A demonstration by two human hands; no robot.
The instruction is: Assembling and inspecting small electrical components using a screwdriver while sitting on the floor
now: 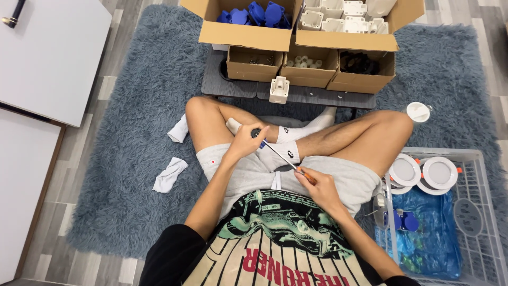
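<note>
On the shaggy grey-blue rug [127,175], a person sits cross-legged in grey shorts and white socks, both hands raised over the lap. Their left hand [244,144] is curled shut around a small part with a dark and blue end [257,135], most of which the fingers hide, so its shape cannot be told. Their right hand [319,186] is closed on the orange handle of a slim screwdriver [286,160], whose metal shaft slants up and left until its tip meets the part in the left hand.

Near the rug's far edge lies a flat dark grey board [312,95] carrying three small open cardboard boxes [309,69] side by side, with a white plastic junction box [279,89] standing just in front of them. Behind those sit two larger open cardboard cartons: the left one [246,34] holds blue plastic pieces [256,13], the right one [346,39] holds white plastic housings [341,13].

Toward the rug's right edge stands a white wire-mesh plastic basket [479,212] containing round white disc lamps [423,172] and a crumpled blue plastic bag [431,233]. A white round cap [418,112] lies on the rug just beyond the right knee. Two crumpled white cloths [169,175] lie on the rug to the left of the left thigh. At the left, off the rug, sits a white tabletop [50,58].
</note>
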